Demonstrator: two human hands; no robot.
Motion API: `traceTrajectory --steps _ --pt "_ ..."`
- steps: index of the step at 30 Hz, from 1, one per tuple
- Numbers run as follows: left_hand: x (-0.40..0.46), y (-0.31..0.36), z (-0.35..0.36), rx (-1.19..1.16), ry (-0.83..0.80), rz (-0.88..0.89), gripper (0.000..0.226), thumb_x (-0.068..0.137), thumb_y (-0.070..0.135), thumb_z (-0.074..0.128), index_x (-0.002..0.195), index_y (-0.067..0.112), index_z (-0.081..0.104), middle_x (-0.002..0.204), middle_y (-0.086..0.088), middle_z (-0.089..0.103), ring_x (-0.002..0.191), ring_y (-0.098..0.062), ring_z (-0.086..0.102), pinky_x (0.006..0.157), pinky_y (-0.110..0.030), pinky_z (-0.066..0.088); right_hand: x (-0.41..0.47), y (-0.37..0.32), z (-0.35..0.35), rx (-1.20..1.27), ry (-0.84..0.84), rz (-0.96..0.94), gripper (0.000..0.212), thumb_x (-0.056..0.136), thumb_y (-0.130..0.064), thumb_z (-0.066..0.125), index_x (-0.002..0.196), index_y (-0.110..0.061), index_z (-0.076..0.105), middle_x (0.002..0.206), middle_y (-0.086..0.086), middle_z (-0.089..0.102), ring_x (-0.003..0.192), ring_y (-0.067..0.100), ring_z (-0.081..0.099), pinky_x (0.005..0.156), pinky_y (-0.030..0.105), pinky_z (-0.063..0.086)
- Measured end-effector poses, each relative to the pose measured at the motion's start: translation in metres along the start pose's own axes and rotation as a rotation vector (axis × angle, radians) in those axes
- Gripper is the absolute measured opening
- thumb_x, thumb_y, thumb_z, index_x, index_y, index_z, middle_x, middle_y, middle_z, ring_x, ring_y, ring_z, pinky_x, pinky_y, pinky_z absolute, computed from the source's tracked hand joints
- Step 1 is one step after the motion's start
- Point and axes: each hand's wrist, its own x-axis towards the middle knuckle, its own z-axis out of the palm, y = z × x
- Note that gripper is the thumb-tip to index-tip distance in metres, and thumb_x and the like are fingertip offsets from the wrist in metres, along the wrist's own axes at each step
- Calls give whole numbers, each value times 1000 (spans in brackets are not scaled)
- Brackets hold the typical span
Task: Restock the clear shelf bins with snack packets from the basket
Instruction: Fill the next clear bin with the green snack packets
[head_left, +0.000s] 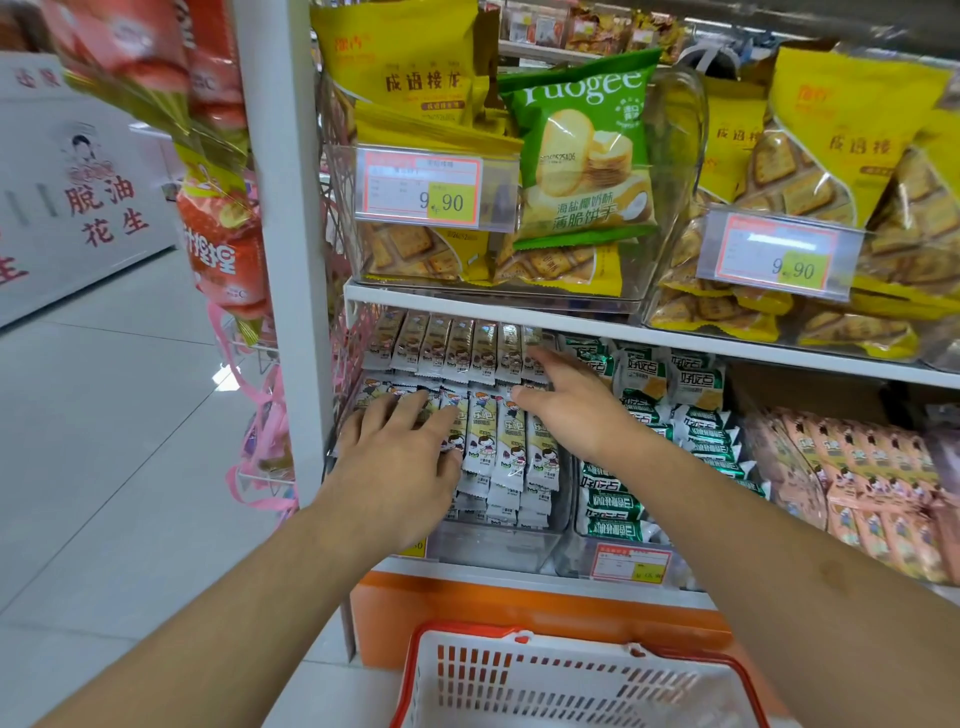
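A clear shelf bin (498, 545) on the lower shelf holds rows of slim white snack packets (506, 441) with cartoon figures. My left hand (402, 452) lies flat on the front row at the bin's left side, fingers spread and straight. Further back and to the right, my right hand (566, 400) rests on the packets with its fingers extended toward the back row. Neither hand grips a packet. At the bottom of the view stands the white basket (566, 680) with red rim and handles; its visible inside shows no packets.
A second clear bin of green-and-white packets (623, 499) sits right of the first, and pink packets (872, 488) lie further right. The upper shelf (571, 319) carries bins of yellow and green biscuit bags. A white upright post (291, 260) stands left; tiled floor beyond.
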Motion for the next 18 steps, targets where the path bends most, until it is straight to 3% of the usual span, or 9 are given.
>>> traceTrajectory --steps 15,18 --pt "0 1 -1 -25 4 -13 55 105 46 37 159 40 25 167 6 21 154 -27 9 125 -54 7 -6 2 -3 119 23 27 81 100 -50 63 165 -44 15 174 -7 17 158 22 22 125 40 23" --pt "0 1 -1 -21 4 -10 55 106 46 37 159 39 25 167 5 21 155 -27 9 125 -54 7 -8 1 -5 104 23 24 80 101 -46 62 165 -43 14 174 -6 18 139 17 45 112 33 32"
